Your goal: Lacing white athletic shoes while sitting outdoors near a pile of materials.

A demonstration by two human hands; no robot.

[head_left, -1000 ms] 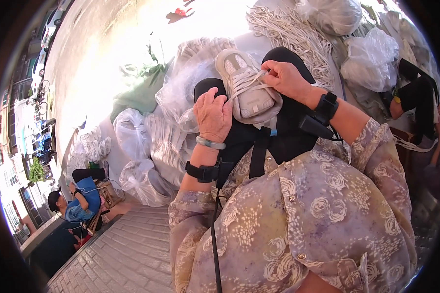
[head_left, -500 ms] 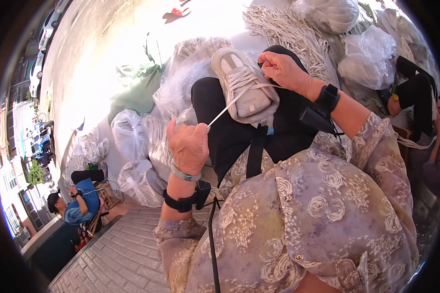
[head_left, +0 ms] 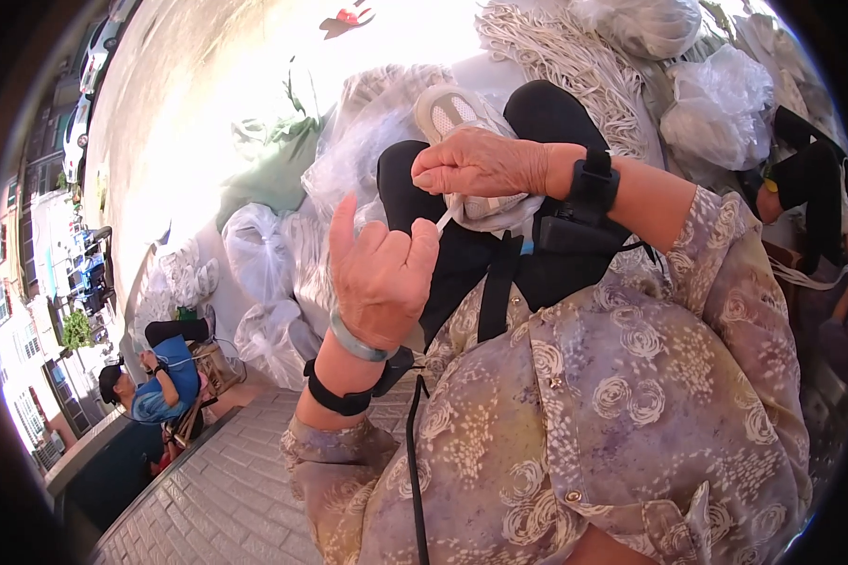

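Observation:
A beige lace-up sneaker (head_left: 440, 111) rests between my black-trousered knees, its toe pointing away from me; most of its upper is covered by my right hand. My left hand (head_left: 383, 282) is closed just left of the shoe, thumb side raised. It grips a pale shoelace (head_left: 447, 215), which runs up to the shoe. Across the top of the sneaker lies my right hand (head_left: 485, 162), fingers pinched together and pointing left. What sits in that pinch is hidden from view.
Clear plastic bags (head_left: 257, 256) stand to the left, near a green sack (head_left: 271, 169). A heap of pale laces (head_left: 575, 80) lies beyond my right knee, beside another stuffed bag (head_left: 721, 108). One person (head_left: 165, 381) sits far left; another sits at the right edge.
My right hand has swung left from the shoe's right side to cover its laces. My left hand has come slightly right and nearer the shoe, so less lace shows between them.

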